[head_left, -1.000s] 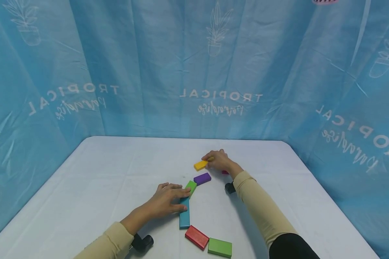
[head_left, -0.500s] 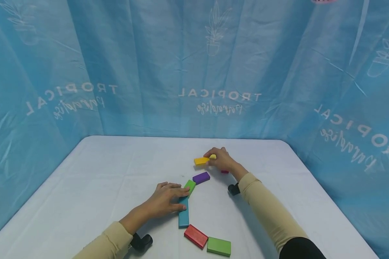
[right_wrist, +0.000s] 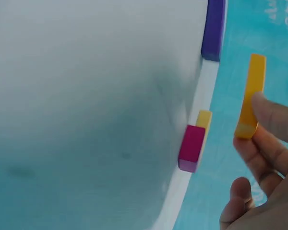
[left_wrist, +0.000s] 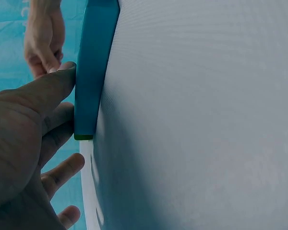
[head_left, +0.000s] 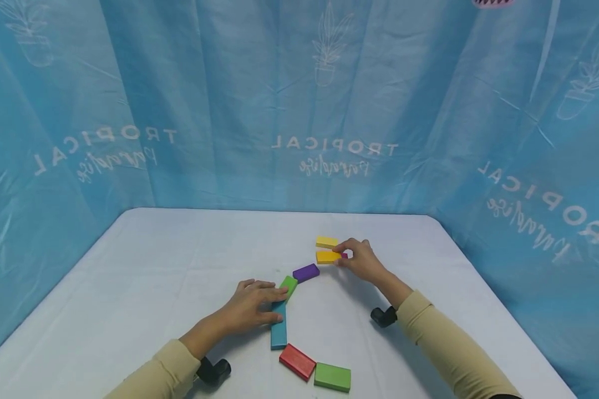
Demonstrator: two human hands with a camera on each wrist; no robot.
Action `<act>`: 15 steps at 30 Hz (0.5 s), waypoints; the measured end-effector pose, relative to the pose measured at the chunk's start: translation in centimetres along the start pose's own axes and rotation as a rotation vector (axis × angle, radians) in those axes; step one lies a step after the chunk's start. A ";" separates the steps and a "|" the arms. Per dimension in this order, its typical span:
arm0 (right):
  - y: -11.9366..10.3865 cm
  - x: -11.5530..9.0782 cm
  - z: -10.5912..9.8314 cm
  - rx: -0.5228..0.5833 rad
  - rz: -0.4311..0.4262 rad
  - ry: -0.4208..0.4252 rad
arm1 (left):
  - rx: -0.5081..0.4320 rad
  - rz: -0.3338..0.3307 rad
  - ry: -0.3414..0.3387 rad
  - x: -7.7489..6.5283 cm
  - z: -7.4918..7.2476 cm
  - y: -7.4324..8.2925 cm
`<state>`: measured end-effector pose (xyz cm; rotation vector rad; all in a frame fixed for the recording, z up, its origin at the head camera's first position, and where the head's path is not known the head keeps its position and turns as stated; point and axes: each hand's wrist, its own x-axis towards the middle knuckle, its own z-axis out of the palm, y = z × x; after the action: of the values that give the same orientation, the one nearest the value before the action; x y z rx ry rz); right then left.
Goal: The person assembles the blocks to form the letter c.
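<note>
Orange block (head_left: 325, 257) pinched in right hand (head_left: 363, 262), seemingly above the desk (head_left: 179, 277), near the purple block (head_left: 306, 272); left hand (head_left: 248, 307) loosely extended, touching the teal block (head_left: 278, 336). Apparently mid-placement; next, probably calling for careful angling and lowering beside the purple end.

I see the head camera look forward and down from well behind the fingers, covering the left hand (head_left: 252, 307), the right hand (head_left: 361, 261) and the blue curtain (head_left: 259, 111) beyond. Each wrist camera sits close to its own fingers, rolled sideways: the left faces the teal block (left_wrist: 93, 67) beside them; the right faces the orange block (right_wrist: 252, 79) between fingertips and shares the purple block (right_wrist: 213, 33), apart from those fingers, with the head view.
</note>
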<state>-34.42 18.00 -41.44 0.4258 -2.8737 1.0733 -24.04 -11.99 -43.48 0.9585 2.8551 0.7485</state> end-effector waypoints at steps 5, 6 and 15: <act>0.2 -1.7 0.1 0.004 0.051 -0.008 | 0.000 0.017 0.008 0.0 -0.1 0.0; 0.3 -2.0 0.1 0.002 0.064 -0.009 | 0.001 0.019 0.008 0.1 -0.1 0.0; 0.9 -2.9 0.4 -0.039 0.140 -0.011 | -0.005 0.023 0.009 0.0 0.1 0.0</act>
<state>-31.89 19.10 -42.73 0.2321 -2.9671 1.0336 -24.07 -11.93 -43.61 0.9921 2.8536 0.7630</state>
